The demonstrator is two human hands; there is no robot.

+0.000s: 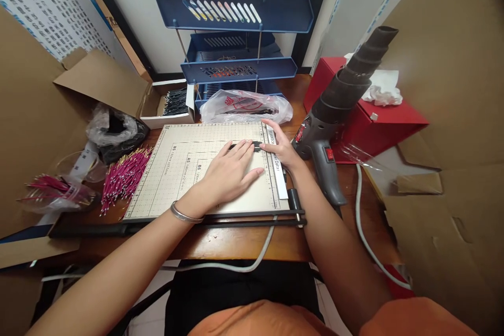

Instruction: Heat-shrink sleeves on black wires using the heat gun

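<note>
Person seated at a wooden table (240, 244), both bare hands on a gridded cutter board (212, 139). Step in hand, as I read it: squaring up a small bundle of black strands (256, 146) against the white strip (281, 181) at the board's right side. Next move, I'd judge, calls for keeping the strands flat and their ends even, without letting them roll. Bundle lies on the board's right half, partly under the fingers, its right end near the strip; strand count not readable. Left hand (232, 172): palm down, fingers extended and close together over the bundle, thumb out wide toward the strip; flat press, no pinch seen. Metal bracelet (186, 213) on that wrist, forearm slanting in from lower left. Right hand (282, 148): comes in along the right side, thumb tip at the bundle's right end, forefinger stretched away up the board; thumb and forefinger stand apart, other fingers mostly hidden, so can't tell whether it grips anything. Cutter's black handle (90, 229) sits low along the near edge. Magenta strands (124, 178) piled left, heat gun (334, 94) right.
</note>
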